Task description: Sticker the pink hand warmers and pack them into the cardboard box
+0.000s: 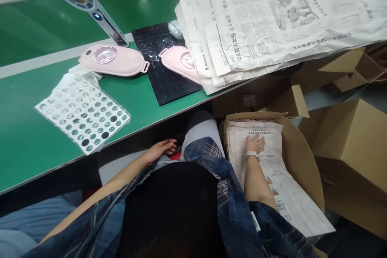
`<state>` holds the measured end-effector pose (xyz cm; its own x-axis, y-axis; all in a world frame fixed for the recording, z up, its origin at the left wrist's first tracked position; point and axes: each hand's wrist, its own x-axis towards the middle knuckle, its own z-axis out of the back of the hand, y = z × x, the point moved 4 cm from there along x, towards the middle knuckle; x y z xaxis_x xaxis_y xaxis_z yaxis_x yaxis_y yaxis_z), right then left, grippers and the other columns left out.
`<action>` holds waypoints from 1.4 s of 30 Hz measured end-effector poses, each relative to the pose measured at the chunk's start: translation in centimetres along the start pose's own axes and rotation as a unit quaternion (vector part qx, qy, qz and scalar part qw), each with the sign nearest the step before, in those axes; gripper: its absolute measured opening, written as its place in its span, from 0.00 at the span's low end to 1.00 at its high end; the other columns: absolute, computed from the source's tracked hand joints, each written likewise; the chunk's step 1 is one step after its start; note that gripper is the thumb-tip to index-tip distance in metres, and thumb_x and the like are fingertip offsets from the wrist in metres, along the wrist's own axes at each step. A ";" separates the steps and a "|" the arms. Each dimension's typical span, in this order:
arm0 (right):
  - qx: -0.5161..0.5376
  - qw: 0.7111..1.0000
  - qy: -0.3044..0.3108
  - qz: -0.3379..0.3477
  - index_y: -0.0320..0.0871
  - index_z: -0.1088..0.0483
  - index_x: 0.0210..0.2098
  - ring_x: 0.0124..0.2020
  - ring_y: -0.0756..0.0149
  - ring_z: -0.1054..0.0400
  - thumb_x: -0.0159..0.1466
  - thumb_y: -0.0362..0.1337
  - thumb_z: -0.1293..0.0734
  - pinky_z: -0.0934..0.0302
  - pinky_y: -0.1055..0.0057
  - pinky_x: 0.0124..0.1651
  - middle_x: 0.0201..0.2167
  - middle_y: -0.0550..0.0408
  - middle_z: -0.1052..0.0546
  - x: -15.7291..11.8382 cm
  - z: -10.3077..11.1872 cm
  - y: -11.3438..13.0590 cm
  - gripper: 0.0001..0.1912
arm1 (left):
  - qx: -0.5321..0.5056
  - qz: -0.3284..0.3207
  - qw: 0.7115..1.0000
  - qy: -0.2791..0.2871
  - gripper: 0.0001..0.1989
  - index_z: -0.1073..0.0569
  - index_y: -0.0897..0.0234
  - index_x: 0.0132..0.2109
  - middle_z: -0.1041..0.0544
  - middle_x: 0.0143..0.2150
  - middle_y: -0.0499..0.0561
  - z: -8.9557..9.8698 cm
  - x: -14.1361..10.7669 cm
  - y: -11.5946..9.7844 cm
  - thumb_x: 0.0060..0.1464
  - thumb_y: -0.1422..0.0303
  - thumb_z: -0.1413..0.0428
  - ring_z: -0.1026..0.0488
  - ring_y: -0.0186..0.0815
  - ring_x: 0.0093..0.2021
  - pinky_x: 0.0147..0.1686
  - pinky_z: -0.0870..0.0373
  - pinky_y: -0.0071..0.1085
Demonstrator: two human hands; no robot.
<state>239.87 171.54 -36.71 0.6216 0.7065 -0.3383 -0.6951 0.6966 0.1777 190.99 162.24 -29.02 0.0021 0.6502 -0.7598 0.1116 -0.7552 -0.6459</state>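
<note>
Grey printed newspaper sheet lining the open brown cardboard box lies under the flat, released right hand; left hand rests loose, grasping nothing.

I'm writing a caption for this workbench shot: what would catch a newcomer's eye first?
The big stack of newspapers overhanging the right end of the green table, and two pink oval cases lying further left by a black dotted mat. Below the table edge, the right hand presses flat on newspaper lining an open cardboard box, while the left hand rests near the lap.
</note>
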 end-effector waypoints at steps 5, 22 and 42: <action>0.009 0.998 0.005 -0.068 0.46 0.49 0.75 0.74 0.37 0.54 0.72 0.57 0.37 0.50 0.35 0.71 0.76 0.39 0.50 4.5 0.7 0.8 0.40 | -0.005 0.006 1.000 -0.016 0.35 0.23 0.68 0.47 0.21 0.38 0.53 -0.6 0.7 0.7 0.36 0.51 0.26 0.24 0.37 0.36 0.37 0.27 0.33; -0.013 0.993 -0.077 0.091 0.37 0.48 0.74 0.77 0.39 0.61 0.73 0.48 0.38 0.57 0.40 0.74 0.76 0.33 0.55 1.5 1.2 4.6 0.37 | -0.029 0.009 1.000 0.002 0.40 0.24 0.67 0.53 0.20 0.44 0.55 1.0 -0.1 1.3 0.39 0.45 0.28 0.24 0.40 0.43 0.47 0.26 0.39; 0.005 0.979 -0.047 0.197 0.35 0.39 0.69 0.70 0.48 0.44 0.71 0.33 0.40 0.49 0.50 0.72 0.69 0.36 0.39 -2.5 1.2 2.0 0.28 | -0.042 -0.026 0.999 0.012 0.37 0.24 0.68 0.52 0.21 0.43 0.55 0.9 -0.7 1.5 0.40 0.50 0.27 0.24 0.38 0.41 0.43 0.26 0.36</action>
<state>237.38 171.31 -34.41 0.3375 0.9285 -0.1550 -0.8842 0.3691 0.2862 190.22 160.59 -29.56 0.0185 0.6912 -0.7225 0.1948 -0.7112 -0.6754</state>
